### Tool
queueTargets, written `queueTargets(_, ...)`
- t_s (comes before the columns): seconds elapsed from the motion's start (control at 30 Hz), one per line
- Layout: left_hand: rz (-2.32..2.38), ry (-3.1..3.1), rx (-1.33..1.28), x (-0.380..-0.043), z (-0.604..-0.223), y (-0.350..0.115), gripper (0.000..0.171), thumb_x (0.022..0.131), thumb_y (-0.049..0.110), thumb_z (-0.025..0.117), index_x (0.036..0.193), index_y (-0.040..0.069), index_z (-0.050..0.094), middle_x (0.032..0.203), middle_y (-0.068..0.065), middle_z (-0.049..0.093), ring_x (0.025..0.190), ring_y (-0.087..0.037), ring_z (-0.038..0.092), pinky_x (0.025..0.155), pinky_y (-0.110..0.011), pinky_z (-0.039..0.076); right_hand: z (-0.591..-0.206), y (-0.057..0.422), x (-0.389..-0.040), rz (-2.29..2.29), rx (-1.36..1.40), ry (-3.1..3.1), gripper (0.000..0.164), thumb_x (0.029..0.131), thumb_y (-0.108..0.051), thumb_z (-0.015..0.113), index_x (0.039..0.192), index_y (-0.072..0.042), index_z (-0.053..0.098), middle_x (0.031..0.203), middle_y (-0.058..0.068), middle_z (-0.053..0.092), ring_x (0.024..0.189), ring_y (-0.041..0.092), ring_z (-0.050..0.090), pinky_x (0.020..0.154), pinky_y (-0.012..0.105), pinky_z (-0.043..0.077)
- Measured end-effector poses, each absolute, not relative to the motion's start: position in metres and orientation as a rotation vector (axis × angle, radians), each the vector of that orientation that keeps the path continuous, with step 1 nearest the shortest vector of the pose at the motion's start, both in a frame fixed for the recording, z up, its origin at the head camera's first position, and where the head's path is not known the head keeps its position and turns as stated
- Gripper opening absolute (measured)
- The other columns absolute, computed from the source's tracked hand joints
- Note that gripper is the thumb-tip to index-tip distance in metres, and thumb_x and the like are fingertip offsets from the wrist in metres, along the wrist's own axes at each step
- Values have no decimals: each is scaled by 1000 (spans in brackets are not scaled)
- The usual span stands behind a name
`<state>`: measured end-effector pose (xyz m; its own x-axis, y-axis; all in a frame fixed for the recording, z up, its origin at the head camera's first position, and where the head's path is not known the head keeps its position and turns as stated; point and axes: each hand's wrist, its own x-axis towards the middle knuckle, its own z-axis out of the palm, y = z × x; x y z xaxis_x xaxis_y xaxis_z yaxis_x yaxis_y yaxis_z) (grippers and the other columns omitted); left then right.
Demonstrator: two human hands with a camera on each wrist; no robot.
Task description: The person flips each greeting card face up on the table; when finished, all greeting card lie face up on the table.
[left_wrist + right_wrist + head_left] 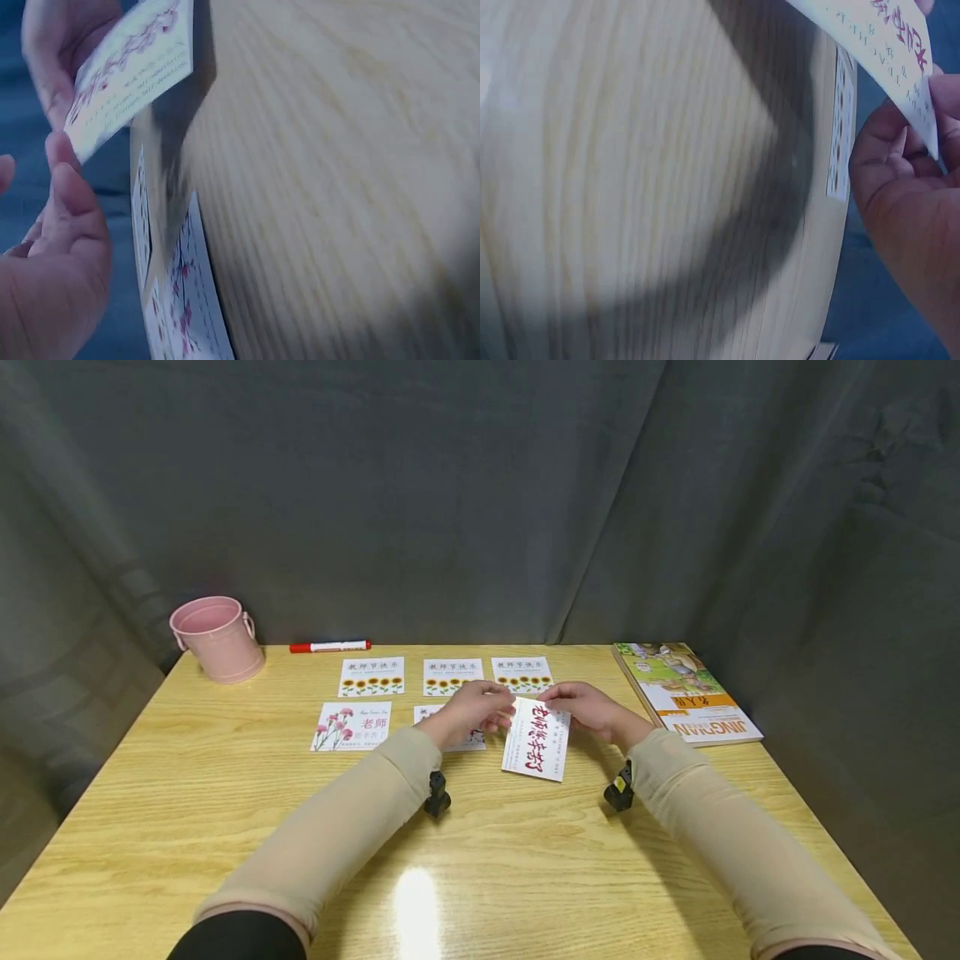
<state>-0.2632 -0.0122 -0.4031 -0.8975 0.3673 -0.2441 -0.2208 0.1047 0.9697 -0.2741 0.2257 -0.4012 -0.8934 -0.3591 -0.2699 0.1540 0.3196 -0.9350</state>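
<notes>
A white card [536,739] with large red Chinese characters is held tilted above the table. My right hand [588,708] pinches it at its far right corner, thumb over the printed face in the right wrist view. At the opposite far corner is my left hand [474,712], its fingers loosely bent and the fingertips at the card's edge; no clear grip shows. Beneath the left hand lies a flower-printed card [474,742], partly covered. To its left is a pink carnation card [351,727]. Behind them, sunflower cards [372,677] form a row.
A pink bucket [225,647] stands at the back left corner, with a red-capped white marker [330,646] to its right. A colourful book [686,693] lies at the back right. Dark grey curtain [420,502] hangs behind the wooden table [510,868].
</notes>
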Motion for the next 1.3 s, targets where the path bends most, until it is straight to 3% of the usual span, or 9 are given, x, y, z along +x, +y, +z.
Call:
queueTargets(0.1,1668,2156,225,-260,-402,-9,38,105,20,62,138,3,59,114,-12,65,85,-19,63,75,-34,53,-402,220,-273,-1579,-269,2130,26,107,0,46,125,15,57,105,7,66,90,15,64,79,28,54)
queueTargets(0.23,1531,2350,305,-257,-401,-7,22,105,19,61,122,6,69,116,-8,62,93,-20,57,80,-36,50,-401,214,-271,-1557,-312,2157,24,107,-1,46,123,13,58,109,10,64,93,16,62,81,30,52)
queueTargets(0.37,1590,2355,311,-256,-401,-11,16,106,12,57,111,3,69,101,-8,65,87,-23,59,76,-35,50,-401,210,-271,-1638,-216,2132,25,108,-5,48,128,10,52,107,9,64,89,14,64,78,28,54)
queueTargets(0.53,1915,2175,56,-263,-405,-20,16,107,7,53,114,-3,63,92,-11,64,84,-27,68,83,-41,58,-401,220,-273,-1833,-56,2021,28,107,-5,49,132,6,43,96,3,65,79,9,66,71,23,56)
queueTargets(0.67,2097,2003,-99,-268,-407,-27,16,108,6,52,117,-5,59,95,-14,64,92,-29,72,92,-42,58,-398,230,-274,-2002,-37,1912,17,106,1,48,124,3,45,92,4,66,79,9,68,73,20,57)
queueTargets(0.83,2098,1949,-101,-265,-407,-25,19,108,6,51,122,-6,57,99,-16,64,106,-35,70,94,-42,57,-396,230,-276,-2031,-27,1977,10,107,1,50,116,2,50,94,5,62,80,10,65,73,19,57)
queueTargets(1.03,1999,1995,-2,-260,-406,-19,17,108,3,50,116,-8,59,98,-16,63,97,-32,71,87,-37,60,-399,232,-276,-1967,61,2092,19,106,-2,53,123,6,50,93,4,60,75,8,60,69,19,55)
queueTargets(1.17,1672,2274,172,-257,-405,-19,14,107,7,51,113,-2,61,101,-11,62,85,-24,63,78,-35,55,-404,239,-277,-1821,89,2181,22,105,-2,54,123,11,51,92,3,59,74,7,59,68,18,54)
queueTargets(1.3,1306,2518,415,-251,-402,-16,20,106,10,53,120,-1,62,113,-13,64,94,-24,60,86,-39,52,-411,245,-278,-1633,111,2268,21,105,-5,54,120,10,54,90,2,60,74,7,58,67,19,54)
